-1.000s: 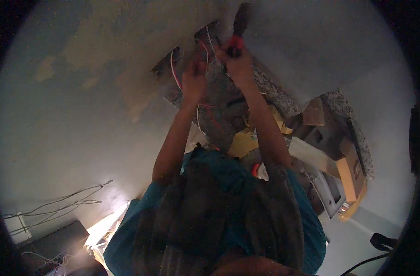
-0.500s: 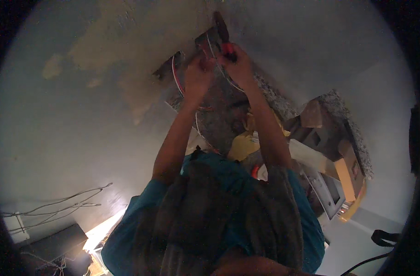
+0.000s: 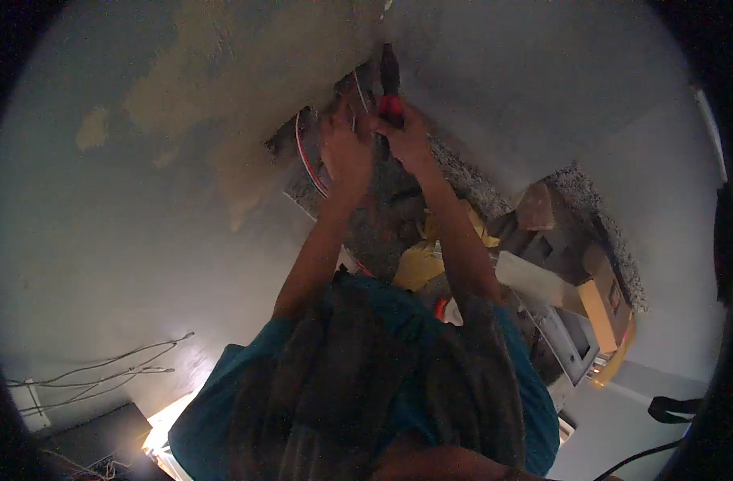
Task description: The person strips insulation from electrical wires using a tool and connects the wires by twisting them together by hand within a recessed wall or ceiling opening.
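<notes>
My right hand is closed round a hand tool with a black and red handle that points up toward the wall. The tool's working end is hidden, so its exact kind does not show. Beside it, my left hand is at a thin white wire that comes out of a dark hole in the wall, its fingers bent in on the wire, somewhat blurred. Left of that hand, a loop of red and white wires hangs from a second hole.
Below my hands lies a dark, rubble-strewn surface with yellow wrapping. To the right stand an open cardboard box, a brown block and a grey metal frame along a speckled stone edge. Loose cables stick out at lower left.
The tool has turned more upright and come slightly lower with my right hand. My left hand's fingers have shifted up against the wire. The whole view has tilted a little.
</notes>
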Available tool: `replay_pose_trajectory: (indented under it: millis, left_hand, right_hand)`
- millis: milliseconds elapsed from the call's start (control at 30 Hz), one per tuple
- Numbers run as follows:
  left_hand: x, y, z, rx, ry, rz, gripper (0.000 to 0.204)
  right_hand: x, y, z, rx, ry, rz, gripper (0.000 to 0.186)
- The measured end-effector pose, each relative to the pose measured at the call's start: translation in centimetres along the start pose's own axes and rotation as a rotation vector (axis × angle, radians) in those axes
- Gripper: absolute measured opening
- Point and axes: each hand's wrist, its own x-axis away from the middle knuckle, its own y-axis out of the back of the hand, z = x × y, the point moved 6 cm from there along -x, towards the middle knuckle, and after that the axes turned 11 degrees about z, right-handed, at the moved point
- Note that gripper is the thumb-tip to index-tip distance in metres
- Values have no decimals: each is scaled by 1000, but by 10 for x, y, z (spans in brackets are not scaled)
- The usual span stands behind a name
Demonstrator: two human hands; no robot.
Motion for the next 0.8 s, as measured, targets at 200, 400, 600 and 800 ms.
replay_pose_trajectory:
  millis: [200, 400, 600, 800]
  left_hand:
    - [3, -22, 27, 380, 106, 70, 35]
    - [1, -23, 31, 508, 111, 74, 26]
    - [-10, -12, 28, 608, 116, 37, 25]
    - [-11, -19, 34, 745, 205, 108, 31]
  right_hand:
    - [-1, 3, 2, -17, -10, 63, 31]
    - [-3, 0, -6, 137, 49, 40, 27]
    - [-5, 1, -20, 154, -59, 40, 26]
    - [2, -2, -13, 168, -48, 47, 27]
